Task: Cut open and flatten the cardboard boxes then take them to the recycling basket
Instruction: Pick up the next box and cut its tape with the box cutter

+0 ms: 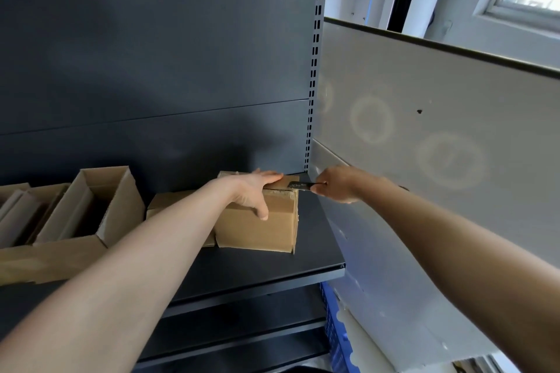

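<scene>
Head view, box: I am watching a closed box point(257, 222) of plain brown cardboard sitting near the right end of a dark shelf point(272, 269), close to the back panel. Its front face is looking smooth, while its top right edge and right front corner are showing ragged, frayed card.

Head view, left hand: the left hand point(254, 190) is lying on top of the closed box, fingers straight and together, pressing flat along the top. The thumb is hanging down over the front face.

Head view, right hand: the right hand point(336, 184) is curling tightly round a dark cutter point(300, 185), just right of the box.

Head view, cutter: it is pointing left and meeting the box's top right edge, just below the left fingertips. I cannot tell how deep the blade is going.

Head view, neighbours: a smaller box point(169, 201) is standing just left of the closed box, partly hidden by the left forearm. Further left, open boxes point(91, 206) are leaning in a row, flaps up.

Head view, surroundings: a slotted upright point(315, 69) is rising behind the box, a grey panel point(424, 136) is running off to the right, and a blue crate point(336, 330) is showing below the shelf.
</scene>
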A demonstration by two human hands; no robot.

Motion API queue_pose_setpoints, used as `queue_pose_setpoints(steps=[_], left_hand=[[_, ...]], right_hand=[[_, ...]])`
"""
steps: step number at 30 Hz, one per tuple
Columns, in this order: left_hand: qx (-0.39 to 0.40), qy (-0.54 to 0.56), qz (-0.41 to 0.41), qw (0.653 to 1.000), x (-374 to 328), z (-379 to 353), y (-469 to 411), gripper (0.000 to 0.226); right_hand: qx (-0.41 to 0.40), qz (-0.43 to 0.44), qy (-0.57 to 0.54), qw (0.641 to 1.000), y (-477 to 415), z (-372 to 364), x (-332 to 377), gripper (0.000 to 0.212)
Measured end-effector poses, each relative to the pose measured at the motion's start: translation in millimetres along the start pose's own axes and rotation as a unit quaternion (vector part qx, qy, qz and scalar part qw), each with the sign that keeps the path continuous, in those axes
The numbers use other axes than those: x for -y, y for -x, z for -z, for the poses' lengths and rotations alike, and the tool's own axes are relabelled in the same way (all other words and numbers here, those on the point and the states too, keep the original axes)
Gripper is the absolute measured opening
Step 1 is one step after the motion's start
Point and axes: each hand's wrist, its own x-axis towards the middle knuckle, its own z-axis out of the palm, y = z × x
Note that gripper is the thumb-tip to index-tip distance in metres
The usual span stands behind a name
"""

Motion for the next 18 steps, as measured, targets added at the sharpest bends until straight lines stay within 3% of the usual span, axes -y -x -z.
queue_pose_setpoints(steps=[6,12,18], left_hand=[[0.002,-0.016,0.006,1.000,0.5,1.4,0.3,0.107],[0.001,-0.029,0.005,1.000,0.4,1.7,-0.2,0.107],[0.000,-0.028,0.003,1.000,0.7,3.0,4.4,0.106]], right_hand=[[-0.028,0.024,0.147,0.988,-0.3,12.7,15.7,0.038],[-0.038,0.038,0.211,0.976,-0.4,9.1,38.7,0.036],[-0.002,-0.028,0.283,0.959,9.8,31.8,10.8,0.030]])
